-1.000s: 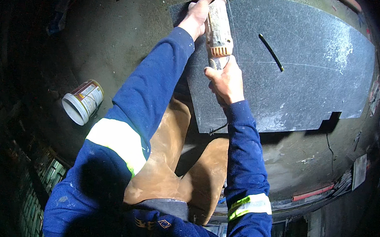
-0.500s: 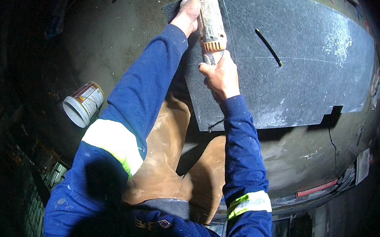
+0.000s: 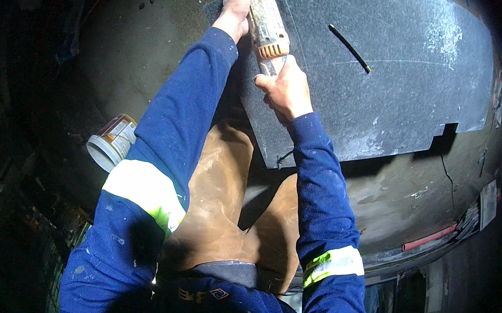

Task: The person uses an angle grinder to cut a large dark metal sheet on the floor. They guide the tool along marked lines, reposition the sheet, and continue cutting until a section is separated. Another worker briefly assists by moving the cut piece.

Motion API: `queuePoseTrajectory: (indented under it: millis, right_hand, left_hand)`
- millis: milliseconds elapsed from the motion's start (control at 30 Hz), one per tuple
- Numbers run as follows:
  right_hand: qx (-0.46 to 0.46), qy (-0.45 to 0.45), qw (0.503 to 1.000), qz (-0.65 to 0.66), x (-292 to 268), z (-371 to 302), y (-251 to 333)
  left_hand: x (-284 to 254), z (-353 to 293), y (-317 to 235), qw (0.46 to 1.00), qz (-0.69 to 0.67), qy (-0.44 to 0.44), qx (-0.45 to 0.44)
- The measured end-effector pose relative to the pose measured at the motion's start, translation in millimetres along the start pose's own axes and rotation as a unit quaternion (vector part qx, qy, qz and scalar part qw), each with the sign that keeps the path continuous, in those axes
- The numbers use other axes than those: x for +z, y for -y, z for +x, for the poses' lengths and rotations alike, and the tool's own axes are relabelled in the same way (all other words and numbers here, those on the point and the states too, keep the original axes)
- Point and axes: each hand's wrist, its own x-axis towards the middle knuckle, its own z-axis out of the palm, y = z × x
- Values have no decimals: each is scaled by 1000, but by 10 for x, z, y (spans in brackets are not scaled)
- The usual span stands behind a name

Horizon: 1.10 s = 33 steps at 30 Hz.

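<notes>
Power tool (image 3: pixel 267 27) sits over the L part of the dark slab (image 3: pixel 395 85), up by the top edge of the view. Its body is btwn both hands: from the R hand (image 3: pixel 288 90), it lies fwd & a bit L; from the L hand (image 3: pixel 235 10), the body's just to the R. Both touching it, so neither's nearer. R has the near end, L the far end.

Long axis runs approx. straight away from the person, far end tipped slightly L. Far end's the one pointing away; its tip gets cut off by the view, so can't tell what's on it, or if it's touching the slab. A pale line (image 3: pixel 295 24) on the slab runs just R of the tool, roughly the same way.

R fingers are closed round the near handle, thumb on the L side. L fingers look wrapped on the far end, tho the tips are partly hidden.

Black stick (image 3: pixel 350 48) lies loose on the slab, R of the tool, diag., well apart & nearer the R hand. Bucket (image 3: pixel 112 141) tipped over on the floor (image 3: pixel 147 56), off to the L.
</notes>
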Motion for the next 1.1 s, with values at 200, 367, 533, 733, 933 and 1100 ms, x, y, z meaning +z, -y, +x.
queuePoseTrajectory:
  millis: [200, 367, 533, 733, 933, 1100]
  right_hand:
    - [-15, -24, 999, -33, -18, -25, 67]
    - [-23, -28, 999, -23, 33, 39, -28]
    - [-19, -30, 999, -13, 62, 70, -79]
    - [-18, -30, 999, -19, 37, 67, -56]
    - [16, 7, 1000, 23, 8, 70, -6]
    - [7, -2, 1000, 9, 30, 103, -73]
  left_hand:
    - [25, -24, -21, 999, 11, -38, 11]
    - [22, 5, -18, 997, 16, -74, 14]
    - [73, -6, -14, 995, 25, -95, 13]
    - [54, 29, 5, 997, 22, -75, 15]
    - [41, 45, 4, 997, 17, -75, 10]
    - [49, 67, 24, 997, 15, -74, 8]
